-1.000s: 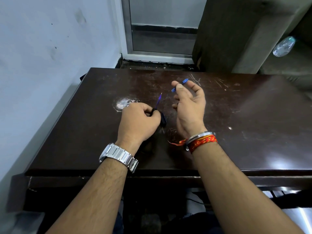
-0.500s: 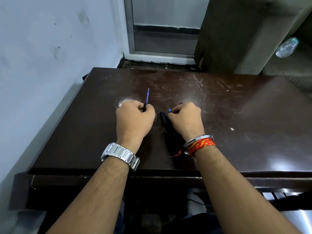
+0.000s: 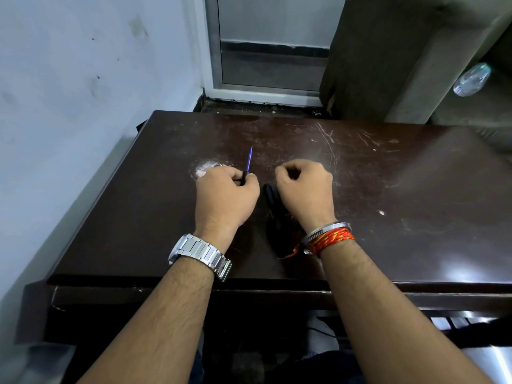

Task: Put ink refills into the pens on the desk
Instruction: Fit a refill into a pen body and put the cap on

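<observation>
Two fists on a scratched dark desk (image 3: 388, 173), an ink refill poking out of the left one.

Left hand (image 3: 225, 196) curled tight around a thin blue ink refill (image 3: 249, 162), tip up and tilted slightly away, just past the knuckles; steel watch (image 3: 199, 254) on that wrist. Right hand (image 3: 304, 187) balled closed beside it, knuckles up, contents hidden, impossible to tell whether anything is held; metal bangle and red-orange thread band (image 3: 331, 238) at its wrist. Between the two hands, flat on the desk, a dark pen-like object (image 3: 270, 196), partly lost in shadow, just beside the right hand. Pale worn patch (image 3: 203, 170) on the wood, just behind the left hand. Clear plastic bottle (image 3: 471, 80) lying far right, well apart from the desk.
</observation>
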Tool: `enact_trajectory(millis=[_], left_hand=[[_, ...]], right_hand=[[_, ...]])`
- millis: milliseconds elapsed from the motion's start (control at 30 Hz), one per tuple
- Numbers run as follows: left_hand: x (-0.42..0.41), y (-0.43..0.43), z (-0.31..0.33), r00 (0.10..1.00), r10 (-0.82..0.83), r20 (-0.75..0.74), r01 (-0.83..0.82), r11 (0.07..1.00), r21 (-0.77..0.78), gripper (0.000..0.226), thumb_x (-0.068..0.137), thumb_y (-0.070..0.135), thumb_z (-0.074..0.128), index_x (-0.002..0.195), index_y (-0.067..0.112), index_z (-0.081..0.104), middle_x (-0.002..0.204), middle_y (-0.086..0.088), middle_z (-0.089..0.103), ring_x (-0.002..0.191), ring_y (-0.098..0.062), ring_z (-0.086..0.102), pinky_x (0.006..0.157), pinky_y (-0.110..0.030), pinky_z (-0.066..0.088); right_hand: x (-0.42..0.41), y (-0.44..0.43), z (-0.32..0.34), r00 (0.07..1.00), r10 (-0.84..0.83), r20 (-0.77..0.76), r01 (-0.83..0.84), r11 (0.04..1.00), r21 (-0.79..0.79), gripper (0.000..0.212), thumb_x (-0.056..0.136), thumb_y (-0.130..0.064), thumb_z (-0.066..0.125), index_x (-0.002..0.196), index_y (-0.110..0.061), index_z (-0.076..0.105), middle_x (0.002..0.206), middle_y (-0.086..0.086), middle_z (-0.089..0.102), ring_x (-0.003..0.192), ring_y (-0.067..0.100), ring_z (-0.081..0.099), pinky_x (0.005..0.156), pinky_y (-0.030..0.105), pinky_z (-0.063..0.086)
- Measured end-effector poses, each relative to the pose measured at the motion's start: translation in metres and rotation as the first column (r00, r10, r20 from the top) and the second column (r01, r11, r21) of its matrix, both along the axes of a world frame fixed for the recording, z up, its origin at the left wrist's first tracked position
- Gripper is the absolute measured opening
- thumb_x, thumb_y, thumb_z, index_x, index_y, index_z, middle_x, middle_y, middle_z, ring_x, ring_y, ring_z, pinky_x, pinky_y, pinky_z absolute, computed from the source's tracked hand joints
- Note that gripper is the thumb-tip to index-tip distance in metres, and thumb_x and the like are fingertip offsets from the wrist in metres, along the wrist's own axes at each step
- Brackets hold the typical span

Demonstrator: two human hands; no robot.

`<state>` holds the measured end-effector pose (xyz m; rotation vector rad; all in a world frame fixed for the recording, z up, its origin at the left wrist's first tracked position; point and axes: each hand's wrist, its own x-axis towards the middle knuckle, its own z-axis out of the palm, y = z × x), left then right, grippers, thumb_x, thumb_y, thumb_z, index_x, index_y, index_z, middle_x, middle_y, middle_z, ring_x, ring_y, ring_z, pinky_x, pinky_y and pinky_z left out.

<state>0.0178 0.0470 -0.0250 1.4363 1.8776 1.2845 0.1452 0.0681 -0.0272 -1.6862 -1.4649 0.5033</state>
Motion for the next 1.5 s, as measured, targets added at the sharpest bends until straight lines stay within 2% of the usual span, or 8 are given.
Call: enact_trajectory(millis=[100, 233, 400, 600, 767, 933, 1200, 1500], left_hand=[[0.001, -0.001, 0.0, 0.998, -0.049, -0.036, 0.049, 0.999, 0.018, 0.021, 0.084, 0.028, 0.068, 0.068, 0.016, 0.075, 0.051, 0.008, 0.065, 0.052, -0.003, 0.064, 0.046, -0.01, 0.046], [0.003, 0.0, -0.003, 0.989, -0.117, -0.089, 0.124, 0.99, 0.069, 0.026, 0.084, 0.026, 0.066, 0.065, 0.009, 0.072, 0.05, -0.001, 0.063, 0.056, -0.014, 0.06, 0.044, -0.013, 0.038], [0.005, -0.001, -0.004, 0.982, -0.176, -0.067, 0.177, 0.984, 0.012, 0.022, 0.076, 0.03, 0.063, 0.065, 0.013, 0.072, 0.052, 0.0, 0.066, 0.051, -0.012, 0.061, 0.048, -0.021, 0.046], [-0.004, 0.001, -0.001, 0.999, 0.047, 0.01, -0.048, 0.998, 0.045, 0.028, 0.079, 0.024, 0.062, 0.054, 0.011, 0.059, 0.045, 0.006, 0.05, 0.045, -0.005, 0.049, 0.038, -0.01, 0.033], [-0.002, -0.002, 0.004, 0.998, -0.062, -0.003, 0.06, 0.971, 0.232, 0.009, 0.081, 0.025, 0.073, 0.072, 0.026, 0.074, 0.063, 0.013, 0.067, 0.067, 0.005, 0.062, 0.055, -0.003, 0.041], [-0.004, 0.002, -0.003, 0.967, -0.235, -0.103, 0.245, 0.964, 0.104, 0.011, 0.084, 0.023, 0.074, 0.076, 0.029, 0.08, 0.058, 0.017, 0.068, 0.061, 0.002, 0.065, 0.054, -0.005, 0.04], [-0.035, 0.003, 0.002, 0.947, 0.147, -0.286, -0.207, 0.958, -0.196, 0.018, 0.076, 0.014, 0.062, 0.06, 0.012, 0.054, 0.069, -0.011, 0.061, 0.053, -0.025, 0.05, 0.046, -0.027, 0.032], [-0.035, 0.001, 0.0, 0.931, 0.149, -0.335, -0.257, 0.916, -0.308, 0.015, 0.07, 0.01, 0.065, 0.065, 0.01, 0.051, 0.064, -0.004, 0.045, 0.049, -0.02, 0.042, 0.043, -0.023, 0.029]], right_hand=[[-0.007, 0.001, 0.001, 0.938, 0.101, -0.332, -0.124, 0.991, -0.05, 0.029, 0.083, -0.046, 0.067, 0.069, -0.022, 0.076, 0.062, -0.008, 0.071, 0.06, 0.002, 0.062, 0.059, 0.023, 0.049], [-0.016, 0.002, -0.004, 0.842, 0.192, -0.504, -0.244, 0.969, -0.038, 0.021, 0.081, -0.033, 0.074, 0.067, -0.018, 0.077, 0.062, 0.0, 0.072, 0.058, 0.008, 0.063, 0.059, 0.029, 0.051], [-0.009, 0.007, 0.001, 0.711, 0.093, -0.697, -0.101, 0.994, 0.029, 0.024, 0.086, -0.022, 0.073, 0.062, -0.016, 0.07, 0.054, -0.001, 0.052, 0.046, 0.008, 0.042, 0.046, 0.025, 0.037], [0.005, 0.011, 0.007, 0.523, 0.005, -0.852, 0.065, 0.997, 0.046, 0.022, 0.092, -0.019, 0.069, 0.072, -0.01, 0.068, 0.067, 0.006, 0.058, 0.055, 0.009, 0.052, 0.051, 0.022, 0.045], [0.006, 0.011, -0.002, 0.777, 0.057, -0.627, -0.013, 0.997, 0.075, 0.034, 0.09, -0.027, 0.07, 0.071, 0.001, 0.067, 0.062, 0.008, 0.052, 0.056, 0.018, 0.044, 0.055, 0.032, 0.042], [-0.003, 0.01, -0.005, 0.784, 0.139, -0.605, -0.133, 0.99, 0.054, 0.025, 0.086, -0.031, 0.074, 0.063, -0.022, 0.076, 0.054, -0.003, 0.061, 0.052, 0.01, 0.051, 0.059, 0.032, 0.045], [0.003, 0.01, -0.004, 0.845, -0.038, -0.533, 0.032, 0.999, -0.021, 0.029, 0.086, -0.037, 0.069, 0.065, -0.018, 0.074, 0.064, -0.006, 0.071, 0.061, 0.006, 0.06, 0.069, 0.036, 0.057], [0.002, 0.006, -0.004, 0.88, -0.044, -0.473, 0.019, 0.998, -0.057, 0.023, 0.084, -0.036, 0.068, 0.069, -0.02, 0.073, 0.05, -0.012, 0.061, 0.051, 0.007, 0.057, 0.058, 0.028, 0.047]])
